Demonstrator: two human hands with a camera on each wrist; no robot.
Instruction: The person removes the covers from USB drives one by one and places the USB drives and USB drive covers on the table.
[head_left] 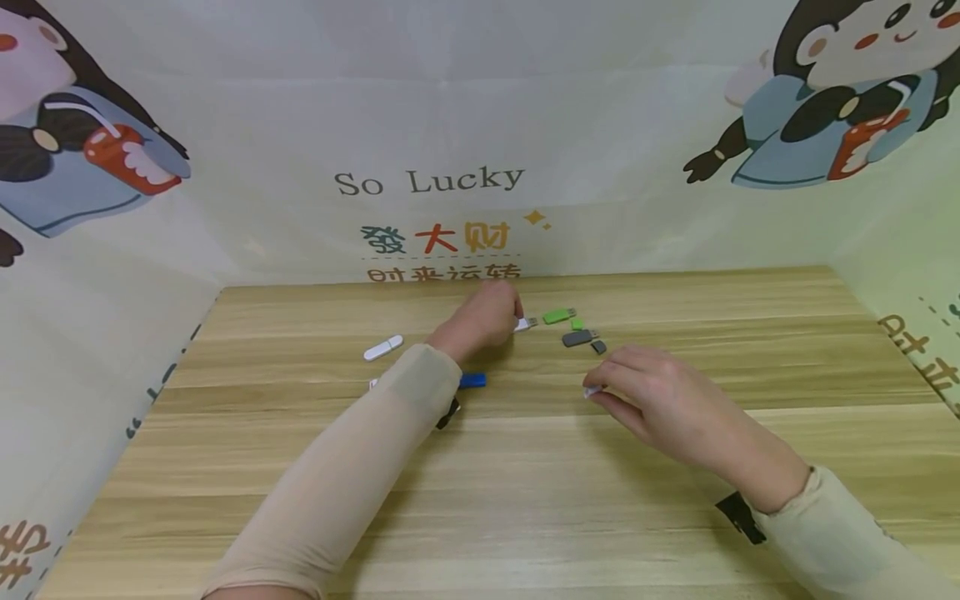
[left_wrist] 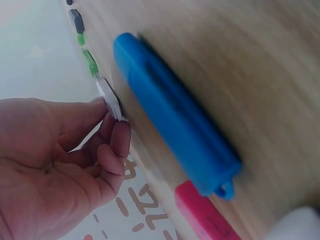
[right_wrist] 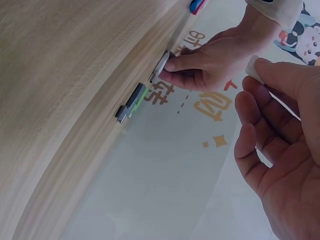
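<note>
past left sleeve (head_left: 341, 475), pinching white stick (left_wrist: 108, 93) in left grip (head_left: 482, 318), plug (head_left: 533, 322) toward counter's right edge (head_left: 862, 342); white cap (right_wrist: 253, 69) frontward, in right grip (head_left: 663, 402).

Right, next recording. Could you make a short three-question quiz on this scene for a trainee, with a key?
1. What colour is the small piece pinched by the right hand? A) blue B) white C) green
2. True or false: the grey stick lies with its grey cap off.
3. What is the left hand holding?

Key:
1. B.
2. True.
3. A white stick, pinched between thumb and fingers.
</note>
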